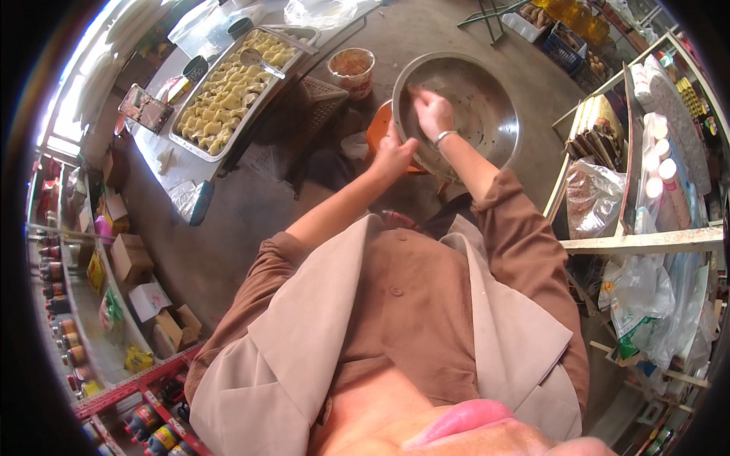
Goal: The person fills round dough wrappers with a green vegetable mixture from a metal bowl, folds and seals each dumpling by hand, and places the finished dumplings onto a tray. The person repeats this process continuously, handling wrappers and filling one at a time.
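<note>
A large stainless steel bowl [485,114] tilts in front of me, its inner wall wet and dotted with small green bits. My left hand [394,149] grips the near left rim of the bowl. Inside it, against the left part of the wall, is my right hand [432,111], with a silver bangle at the wrist. Those fingers are blurred, so whether they hold anything is unclear. Partly hidden behind the bowl and my left hand is an orange plastic object [378,128]. Beyond them stands a tub [352,71] with reddish residue on its inner wall.
At the left, a table [165,176] bears a metal tray [221,157] of dumplings [222,105] with a metal spoon [259,60] on top. A phone on a stand [145,108] is beside it. Goods shelves [644,242] rise close on my right; more shelves [85,308] line the left.
</note>
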A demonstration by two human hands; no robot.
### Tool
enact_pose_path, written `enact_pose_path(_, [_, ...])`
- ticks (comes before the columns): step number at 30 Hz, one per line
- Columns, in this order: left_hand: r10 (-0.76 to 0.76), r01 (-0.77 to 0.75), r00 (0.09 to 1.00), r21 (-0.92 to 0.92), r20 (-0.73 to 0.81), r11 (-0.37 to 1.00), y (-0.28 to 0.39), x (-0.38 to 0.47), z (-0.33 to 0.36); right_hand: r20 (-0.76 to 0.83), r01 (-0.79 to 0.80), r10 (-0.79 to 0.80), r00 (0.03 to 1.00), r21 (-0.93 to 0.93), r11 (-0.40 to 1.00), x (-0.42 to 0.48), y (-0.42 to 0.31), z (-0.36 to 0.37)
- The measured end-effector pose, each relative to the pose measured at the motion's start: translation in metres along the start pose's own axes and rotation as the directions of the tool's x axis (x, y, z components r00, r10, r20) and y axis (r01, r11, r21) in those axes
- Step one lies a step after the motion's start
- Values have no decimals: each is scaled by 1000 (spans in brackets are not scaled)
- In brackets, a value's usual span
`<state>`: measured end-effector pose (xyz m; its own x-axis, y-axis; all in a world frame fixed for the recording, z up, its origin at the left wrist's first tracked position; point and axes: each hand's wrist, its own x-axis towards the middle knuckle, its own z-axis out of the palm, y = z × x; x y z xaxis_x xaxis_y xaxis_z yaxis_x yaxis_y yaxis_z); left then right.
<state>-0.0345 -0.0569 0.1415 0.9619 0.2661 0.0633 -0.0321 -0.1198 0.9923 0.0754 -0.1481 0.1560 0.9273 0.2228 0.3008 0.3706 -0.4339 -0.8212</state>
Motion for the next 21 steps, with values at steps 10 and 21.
enact_pose_path(10, [-72,77,997,-186,33,980,-11,23,-16,208,-466,454,867,662,587,44,34,-46])
enact_pose_path(21, [-16,13,999,-68,-48,998,9,3,0,-355,-291,811,466,804,519,87,39,-16])
